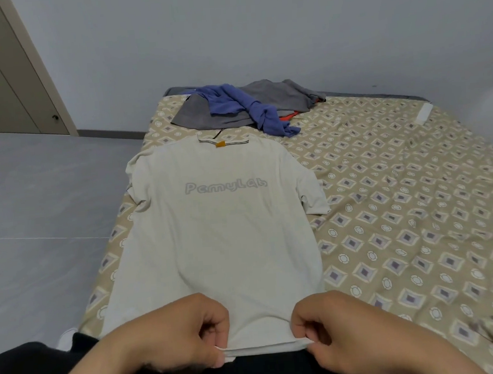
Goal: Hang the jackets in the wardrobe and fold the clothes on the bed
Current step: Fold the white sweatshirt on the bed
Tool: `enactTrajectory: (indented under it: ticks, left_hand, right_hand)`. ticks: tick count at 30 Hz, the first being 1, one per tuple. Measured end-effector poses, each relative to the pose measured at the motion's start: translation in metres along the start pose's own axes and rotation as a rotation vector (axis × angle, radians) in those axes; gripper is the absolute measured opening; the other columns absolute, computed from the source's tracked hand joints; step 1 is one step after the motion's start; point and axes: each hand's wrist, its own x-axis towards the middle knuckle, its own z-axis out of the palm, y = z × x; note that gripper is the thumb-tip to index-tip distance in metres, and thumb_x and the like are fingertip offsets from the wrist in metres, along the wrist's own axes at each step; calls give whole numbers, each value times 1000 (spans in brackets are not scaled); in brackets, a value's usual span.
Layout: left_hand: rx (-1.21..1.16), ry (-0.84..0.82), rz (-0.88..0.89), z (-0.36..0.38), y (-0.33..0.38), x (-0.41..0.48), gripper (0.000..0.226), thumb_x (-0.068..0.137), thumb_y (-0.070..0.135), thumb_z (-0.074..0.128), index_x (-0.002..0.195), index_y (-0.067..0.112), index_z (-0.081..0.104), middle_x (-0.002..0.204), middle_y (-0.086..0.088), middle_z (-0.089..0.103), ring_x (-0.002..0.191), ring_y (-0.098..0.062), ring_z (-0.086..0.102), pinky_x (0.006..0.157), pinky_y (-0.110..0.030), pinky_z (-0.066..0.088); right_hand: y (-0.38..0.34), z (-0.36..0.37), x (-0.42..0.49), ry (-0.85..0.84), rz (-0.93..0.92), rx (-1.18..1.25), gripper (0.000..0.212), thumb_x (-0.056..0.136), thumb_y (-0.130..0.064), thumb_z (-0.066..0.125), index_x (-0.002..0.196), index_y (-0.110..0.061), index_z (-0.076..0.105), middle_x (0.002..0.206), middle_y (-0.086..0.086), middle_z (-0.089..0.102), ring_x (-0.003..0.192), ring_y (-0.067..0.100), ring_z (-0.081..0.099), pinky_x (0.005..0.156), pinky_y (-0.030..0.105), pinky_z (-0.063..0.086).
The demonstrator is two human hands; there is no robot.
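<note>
The pale cream short-sleeved T-shirt with grey lettering lies flat on the left side of the patterned beige bedsheet, collar far, hem near. The left hand and right hand each pinch the near hem, fingers curled on the cloth. To fold well, I judge both should keep the hem taut and level, then carry it straight toward the collar.

shirt flat on bed left side, clothes pile behind it, wardrobe far left
</note>
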Motion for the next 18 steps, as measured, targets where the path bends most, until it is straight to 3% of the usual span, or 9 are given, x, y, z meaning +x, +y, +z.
enactTrajectory:
  ticks: [3, 5, 7, 8, 9, 11, 14, 18]
  left_hand:
    - [-67, 153, 49, 5, -4, 8, 16, 69, 38, 68, 79, 26, 68, 74, 12, 63, 68, -3, 56, 68, -21, 44]
    - [-120, 386, 142, 8, -5, 18, 31, 69, 50, 62, 96, 39, 68, 101, 23, 64, 96, 4, 58, 88, -16, 42]
    - [70, 482, 179, 14, -3, 28, 60, 72, 68, 50, 130, 57, 43, 139, 43, 33, 134, 18, 24, 107, -4, 18]
    - [157, 458, 170, 21, -3, 34, 70, 72, 75, 43, 138, 61, 23, 148, 43, 10, 139, 21, 3, 110, -3, 4]
    - [211, 404, 151, 28, -5, 41, 76, 72, 78, 40, 139, 63, 6, 150, 41, -6, 139, 20, -9, 111, -4, -3]
    - [200, 305, 111, 44, -11, 51, 84, 72, 78, 45, 131, 70, -14, 146, 43, -22, 138, 19, -18, 115, -12, -4]
    - [174, 317, 75, 52, -20, 55, 98, 64, 76, 61, 127, 78, -14, 142, 50, -24, 135, 24, -17, 116, -18, 5]
    - [164, 309, 86, 50, -24, 59, 105, 60, 73, 66, 132, 76, -10, 143, 51, -21, 133, 26, -16, 114, -16, 7]
  right_hand:
    - [-1, -5, 2, -59, 6, 4, 19, 78, -31, 55, 96, -38, 57, 92, -25, 59, 79, -4, 57, 66, 8, 41]
    - [1, -7, 10, 111, -36, 55, 22, 80, -45, 56, 101, -38, 61, 99, -26, 58, 92, -5, 57, 77, 8, 41]
    - [7, 0, 23, 280, -66, 43, 33, 89, -50, 53, 120, -41, 60, 125, -32, 51, 118, -9, 47, 100, 11, 34]
    - [10, 6, 30, 301, -45, 0, 43, 94, -50, 50, 136, -41, 51, 143, -31, 37, 134, -10, 32, 111, 13, 24]
    - [13, 13, 36, 281, -8, -44, 52, 97, -51, 47, 147, -41, 37, 153, -28, 21, 143, -9, 15, 116, 14, 13]
    - [22, 28, 44, 198, 49, -45, 60, 99, -53, 42, 153, -46, 15, 157, -30, -3, 144, -11, -7, 119, 19, 1]
    - [30, 36, 46, 187, 47, 52, 66, 89, -62, 43, 143, -59, 5, 154, -36, -10, 139, -18, -16, 119, 21, 0]
    - [35, 35, 48, 187, 31, 81, 72, 78, -72, 46, 137, -65, 4, 152, -40, -10, 138, -20, -15, 116, 17, 1]
